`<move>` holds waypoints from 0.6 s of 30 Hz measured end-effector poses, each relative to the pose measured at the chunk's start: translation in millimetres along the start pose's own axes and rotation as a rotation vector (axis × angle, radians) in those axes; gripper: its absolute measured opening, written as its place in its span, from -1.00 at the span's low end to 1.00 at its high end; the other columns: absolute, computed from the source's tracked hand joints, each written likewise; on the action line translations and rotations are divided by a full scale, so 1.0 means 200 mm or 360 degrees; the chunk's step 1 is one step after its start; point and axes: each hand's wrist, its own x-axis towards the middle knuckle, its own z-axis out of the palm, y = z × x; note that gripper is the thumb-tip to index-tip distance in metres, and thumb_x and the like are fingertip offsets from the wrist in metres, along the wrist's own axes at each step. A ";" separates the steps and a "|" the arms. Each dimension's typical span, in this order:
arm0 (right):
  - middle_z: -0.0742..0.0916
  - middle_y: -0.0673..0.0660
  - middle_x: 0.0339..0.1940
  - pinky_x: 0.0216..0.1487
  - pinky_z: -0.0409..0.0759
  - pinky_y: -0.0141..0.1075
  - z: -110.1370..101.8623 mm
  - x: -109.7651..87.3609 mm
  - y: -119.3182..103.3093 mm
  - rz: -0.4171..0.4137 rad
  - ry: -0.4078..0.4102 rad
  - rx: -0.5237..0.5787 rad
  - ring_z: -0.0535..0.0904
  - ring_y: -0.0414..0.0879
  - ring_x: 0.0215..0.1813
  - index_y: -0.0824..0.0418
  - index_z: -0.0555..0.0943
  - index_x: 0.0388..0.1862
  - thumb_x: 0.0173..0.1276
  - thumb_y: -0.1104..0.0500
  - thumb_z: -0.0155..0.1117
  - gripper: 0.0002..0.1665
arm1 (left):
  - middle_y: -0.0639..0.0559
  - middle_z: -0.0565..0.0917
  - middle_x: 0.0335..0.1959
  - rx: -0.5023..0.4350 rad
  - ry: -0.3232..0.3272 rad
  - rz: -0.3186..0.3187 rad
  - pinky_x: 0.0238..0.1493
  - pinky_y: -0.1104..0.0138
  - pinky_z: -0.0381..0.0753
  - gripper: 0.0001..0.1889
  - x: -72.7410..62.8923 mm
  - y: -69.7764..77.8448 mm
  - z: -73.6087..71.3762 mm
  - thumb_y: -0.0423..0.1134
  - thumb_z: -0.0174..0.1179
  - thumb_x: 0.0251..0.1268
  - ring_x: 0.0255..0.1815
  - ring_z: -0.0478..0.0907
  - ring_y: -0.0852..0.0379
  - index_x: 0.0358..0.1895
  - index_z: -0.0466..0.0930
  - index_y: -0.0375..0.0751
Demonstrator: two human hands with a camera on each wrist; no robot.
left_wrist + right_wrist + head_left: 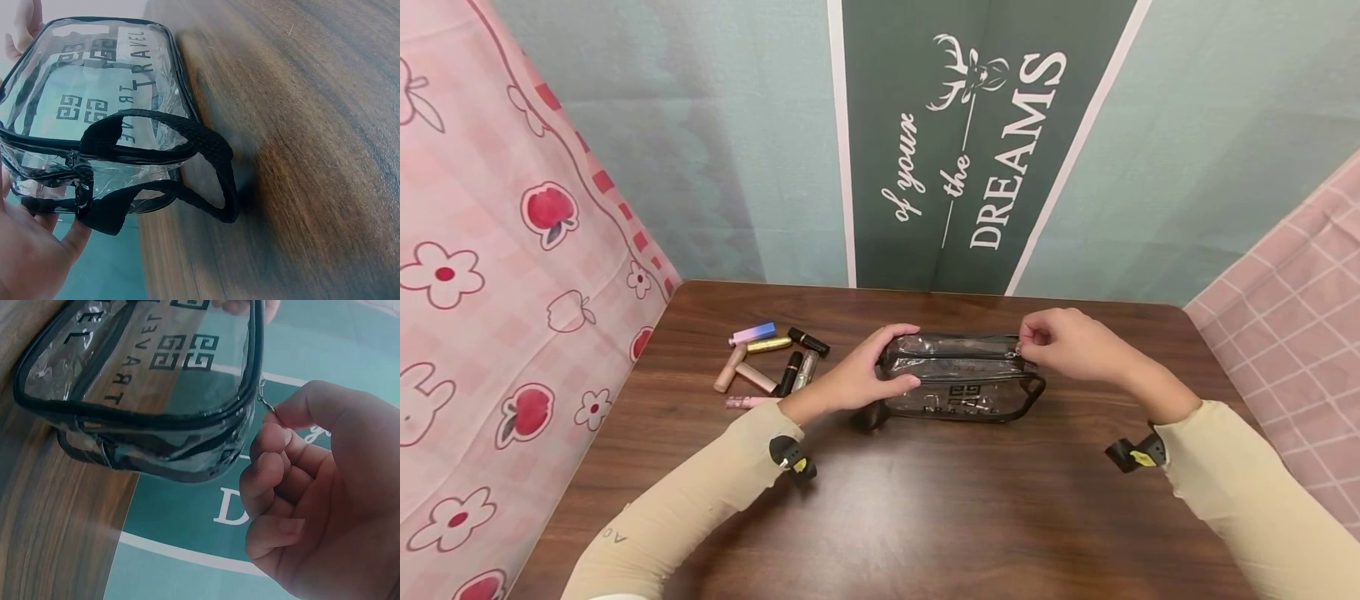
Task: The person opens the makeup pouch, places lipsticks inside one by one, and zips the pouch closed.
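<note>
A clear plastic toiletry bag [958, 396] with black trim and "TRAVEL" lettering stands on the table. My left hand [861, 375] grips its left end, thumb on the near side and fingers on the far side; the left wrist view shows this hand [37, 250] beside a black strap handle [215, 147]. At the right end of the top, my right hand [1067, 346] pinches the small metal zipper pull [265, 400] between thumb and forefinger. The zipper runs along the bag's top and looks closed in the head view. No contents can be made out through the plastic.
Left of the bag lie several lipstick and lip gloss tubes, among them a pink-and-blue tube [752, 333], a gold tube [769, 344] and a black tube [808, 341]. The wooden table [925, 517] ends at a curtain [737, 167] behind; patterned cloths hang at both sides.
</note>
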 end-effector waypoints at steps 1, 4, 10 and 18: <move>0.47 -0.11 -0.65 -0.46 0.28 -0.29 0.00 0.00 0.01 0.0004 -0.0002 0.0003 0.31 -0.20 -0.59 0.05 0.56 -0.45 0.34 0.26 0.23 -0.83 | -0.10 0.41 0.38 -0.0003 0.0002 -0.0004 0.39 0.13 0.37 -0.25 0.00 0.00 0.00 -0.23 0.41 0.29 0.33 0.42 0.06 0.50 0.25 -0.13; 0.47 -0.12 -0.64 -0.46 0.28 -0.30 0.00 -0.02 0.04 0.0006 0.0006 0.0004 0.31 -0.21 -0.58 0.05 0.55 -0.45 0.33 0.25 0.24 -0.83 | -0.11 0.41 0.37 -0.0017 0.0004 -0.0009 0.37 0.13 0.39 -0.24 0.00 -0.01 0.01 -0.24 0.41 0.29 0.31 0.44 0.04 0.50 0.25 -0.14; 0.49 -0.11 -0.63 -0.45 0.30 -0.31 -0.01 -0.06 0.11 0.0034 0.0031 0.0006 0.32 -0.22 -0.57 0.05 0.55 -0.47 0.31 0.29 0.24 -0.81 | -0.13 0.41 0.35 -0.0034 -0.0001 -0.0035 0.37 0.14 0.40 -0.24 0.00 -0.01 0.01 -0.24 0.40 0.31 0.30 0.45 0.03 0.51 0.23 -0.19; 0.47 -0.10 -0.62 -0.47 0.29 -0.32 0.00 -0.09 0.16 0.0051 0.0027 0.0068 0.31 -0.24 -0.58 0.10 0.55 -0.45 0.34 0.29 0.24 -0.83 | -0.12 0.38 0.42 0.0007 0.0000 -0.0029 0.44 0.11 0.31 -0.26 0.00 0.00 0.01 -0.22 0.38 0.33 0.39 0.37 0.03 0.51 0.24 -0.22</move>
